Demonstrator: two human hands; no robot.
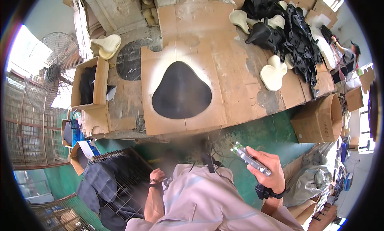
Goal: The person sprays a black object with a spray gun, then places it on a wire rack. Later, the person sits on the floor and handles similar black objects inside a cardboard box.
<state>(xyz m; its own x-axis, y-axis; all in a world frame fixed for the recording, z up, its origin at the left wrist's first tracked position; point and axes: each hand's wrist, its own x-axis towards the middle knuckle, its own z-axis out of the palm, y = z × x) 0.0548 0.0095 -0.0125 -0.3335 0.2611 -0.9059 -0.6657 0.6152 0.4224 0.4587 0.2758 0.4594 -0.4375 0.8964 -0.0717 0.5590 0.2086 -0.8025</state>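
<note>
Right hand [269, 165] grips silver tool [253, 161]; left hand [157, 175] curled, contents unclear. Likely spraying black panel [182, 91] beyond hands; next needs aim.

Before you, a panel [182, 93] lies on cardboard [154, 125] on the tabletop [124, 99]. Left of it stands a box [101, 87]; to its right, saddle forms [274, 78] sit beside heaped covers [302, 47]. A wire basket [114, 154] is left of your left hand [157, 175]; a carton [314, 121] stands ahead and right of your right hand [269, 167].
</note>
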